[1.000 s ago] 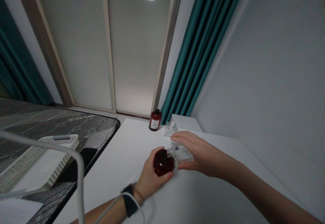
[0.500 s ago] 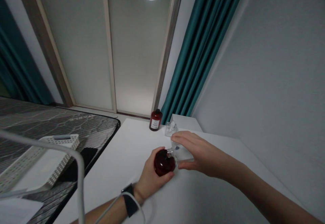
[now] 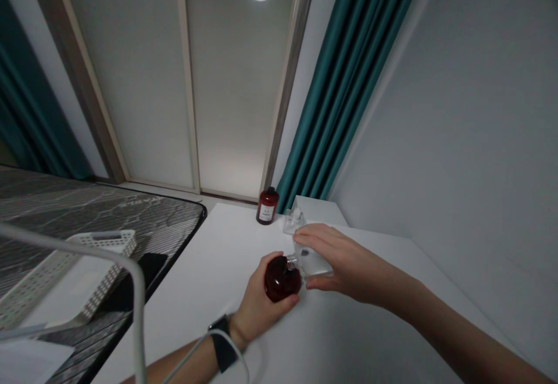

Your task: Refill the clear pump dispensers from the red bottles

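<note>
My left hand [image 3: 265, 300] is wrapped round a dark red-brown bottle [image 3: 281, 282] just above the white table. In my right hand [image 3: 333, 256] is a clear container with a narrow neck, apparently a refill bottle [image 3: 311, 262], tipped on its side. Its neck meets the opening of the dark bottle. Liquid inside either one cannot be made out. Farther back stands a second dark red bottle [image 3: 267, 207] with a black cap and a white label.
Behind my right hand are a white box [image 3: 320, 210] and a crumpled clear plastic piece [image 3: 294, 220]. To the left, a white perforated basket [image 3: 126, 241] rests on a grey patterned surface. A pale curved bar [image 3: 138, 302] and a cable cross the lower left.
Both hands and bottles stay in nearly the same place. A small dark spot seen in the clear container has shifted slightly.
</note>
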`<action>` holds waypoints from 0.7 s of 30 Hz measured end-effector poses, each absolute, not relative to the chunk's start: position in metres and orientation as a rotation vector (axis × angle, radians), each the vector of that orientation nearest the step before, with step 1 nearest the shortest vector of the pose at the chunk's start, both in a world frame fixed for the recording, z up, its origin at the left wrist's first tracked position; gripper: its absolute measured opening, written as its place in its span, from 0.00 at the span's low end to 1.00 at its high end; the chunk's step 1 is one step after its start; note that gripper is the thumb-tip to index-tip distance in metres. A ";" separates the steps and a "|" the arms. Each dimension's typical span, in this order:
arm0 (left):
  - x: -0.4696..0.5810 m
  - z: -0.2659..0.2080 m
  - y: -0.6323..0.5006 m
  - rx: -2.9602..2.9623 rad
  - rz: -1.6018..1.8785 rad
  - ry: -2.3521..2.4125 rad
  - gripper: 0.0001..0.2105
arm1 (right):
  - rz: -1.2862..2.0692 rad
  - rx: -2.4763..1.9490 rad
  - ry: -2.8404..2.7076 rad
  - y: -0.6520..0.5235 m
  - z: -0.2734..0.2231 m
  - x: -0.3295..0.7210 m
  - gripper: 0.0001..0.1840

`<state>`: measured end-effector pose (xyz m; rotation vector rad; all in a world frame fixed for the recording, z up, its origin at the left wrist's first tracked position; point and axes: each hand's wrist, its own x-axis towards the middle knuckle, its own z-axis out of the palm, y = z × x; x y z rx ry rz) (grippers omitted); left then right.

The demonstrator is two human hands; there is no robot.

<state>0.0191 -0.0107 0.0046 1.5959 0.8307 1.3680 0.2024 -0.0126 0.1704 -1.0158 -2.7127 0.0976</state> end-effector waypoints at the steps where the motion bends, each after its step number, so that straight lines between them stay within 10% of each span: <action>1: 0.019 0.005 -0.011 1.598 1.376 0.830 0.32 | 0.101 -1.013 -2.711 -0.013 0.171 0.202 0.38; 21: 0.019 0.003 -0.010 1.612 1.369 0.828 0.33 | 0.129 -0.983 -2.728 -0.012 0.173 0.205 0.38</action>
